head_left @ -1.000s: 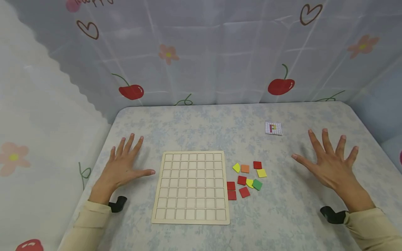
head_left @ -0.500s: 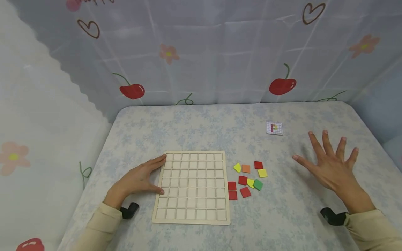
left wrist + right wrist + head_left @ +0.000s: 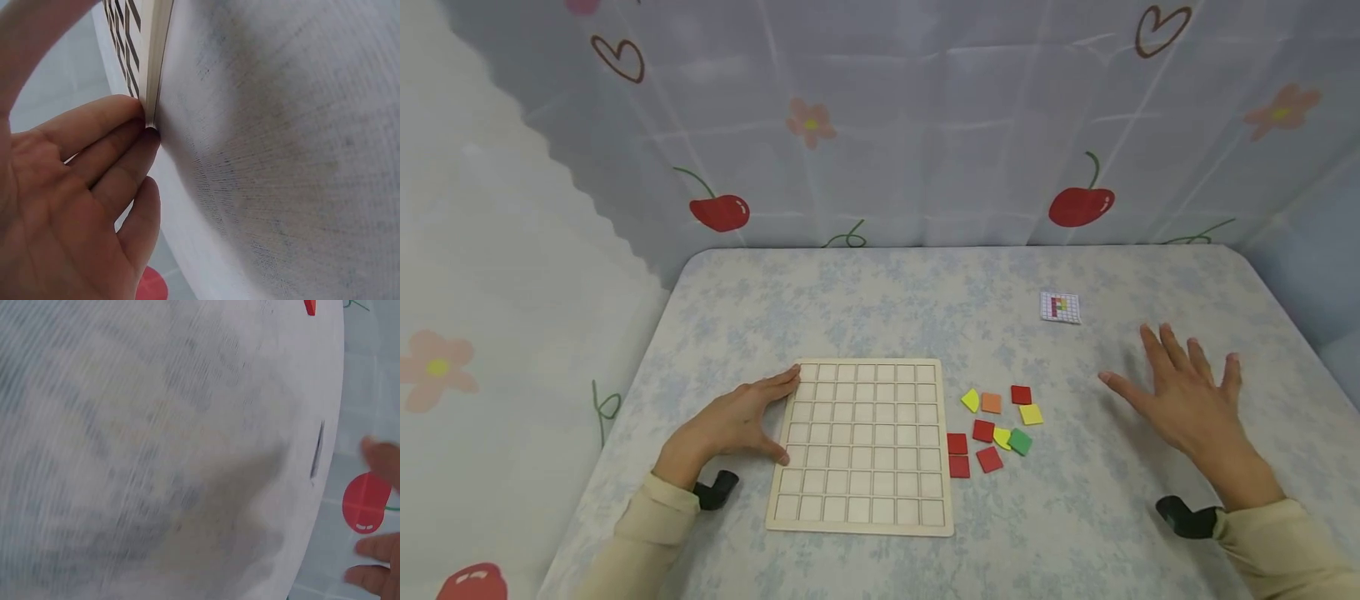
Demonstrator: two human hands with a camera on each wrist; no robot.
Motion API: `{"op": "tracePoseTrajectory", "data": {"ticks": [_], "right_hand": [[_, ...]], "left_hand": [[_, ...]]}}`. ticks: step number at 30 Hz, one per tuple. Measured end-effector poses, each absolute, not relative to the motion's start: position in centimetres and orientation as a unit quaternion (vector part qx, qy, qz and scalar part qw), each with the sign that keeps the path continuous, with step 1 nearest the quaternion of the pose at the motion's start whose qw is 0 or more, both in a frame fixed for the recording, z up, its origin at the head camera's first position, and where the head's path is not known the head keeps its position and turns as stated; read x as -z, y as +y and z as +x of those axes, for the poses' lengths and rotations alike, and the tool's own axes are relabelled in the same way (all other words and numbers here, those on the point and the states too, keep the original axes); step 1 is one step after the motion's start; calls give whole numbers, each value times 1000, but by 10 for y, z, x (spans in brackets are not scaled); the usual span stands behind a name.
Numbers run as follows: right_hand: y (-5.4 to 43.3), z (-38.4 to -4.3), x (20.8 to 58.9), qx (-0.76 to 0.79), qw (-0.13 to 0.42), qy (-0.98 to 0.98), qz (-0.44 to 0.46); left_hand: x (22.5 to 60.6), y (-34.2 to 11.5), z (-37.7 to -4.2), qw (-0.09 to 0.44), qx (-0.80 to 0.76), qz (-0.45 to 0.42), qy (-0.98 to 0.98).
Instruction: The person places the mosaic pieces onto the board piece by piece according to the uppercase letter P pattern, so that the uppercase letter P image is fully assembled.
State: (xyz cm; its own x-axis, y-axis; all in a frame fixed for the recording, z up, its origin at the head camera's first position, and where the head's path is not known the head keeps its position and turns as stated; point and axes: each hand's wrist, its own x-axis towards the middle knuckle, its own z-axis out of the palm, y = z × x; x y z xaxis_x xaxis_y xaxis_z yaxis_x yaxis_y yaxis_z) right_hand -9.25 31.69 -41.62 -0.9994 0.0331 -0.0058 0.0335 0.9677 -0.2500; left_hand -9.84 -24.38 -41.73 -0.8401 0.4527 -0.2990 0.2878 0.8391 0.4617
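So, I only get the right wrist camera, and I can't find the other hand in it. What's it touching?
Observer: The left hand is touching the left edge of a wooden board.
Operator: Cool! Is anything on the board?
Observer: No, all the little squares I can see on it are bare.
Operator: I see a bit of something red at the top. What colours are the pieces?
Observer: The head view shows red, yellow, orange and green pieces, on the table to the right of the board.
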Motion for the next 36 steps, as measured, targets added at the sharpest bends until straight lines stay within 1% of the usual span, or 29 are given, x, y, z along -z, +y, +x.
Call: {"op": "tracePoseTrajectory", "data": {"ticks": [3, 6, 13, 17, 24, 27, 36], "right_hand": [[306, -93, 413, 144, -20, 989, 4], [288, -95, 410, 160, -20, 987, -13], [240, -102, 404, 203, 76, 976, -30], [216, -103, 404, 223, 96, 969, -38], [176, -99, 410, 258, 70, 959, -95], [163, -98, 415, 266, 74, 955, -110], [142, -98, 424, 235, 54, 962, -127]], "left_hand": [[417, -243, -99, 205, -200, 194, 938], [416, -243, -99, 207, -196, 188, 940], [416, -243, -97, 202, -193, 194, 940], [416, -242, -98, 198, -192, 195, 941], [415, -241, -98, 200, -188, 195, 942], [415, -241, -98, 201, -187, 195, 942], [413, -238, -98, 201, -177, 191, 944]]}}
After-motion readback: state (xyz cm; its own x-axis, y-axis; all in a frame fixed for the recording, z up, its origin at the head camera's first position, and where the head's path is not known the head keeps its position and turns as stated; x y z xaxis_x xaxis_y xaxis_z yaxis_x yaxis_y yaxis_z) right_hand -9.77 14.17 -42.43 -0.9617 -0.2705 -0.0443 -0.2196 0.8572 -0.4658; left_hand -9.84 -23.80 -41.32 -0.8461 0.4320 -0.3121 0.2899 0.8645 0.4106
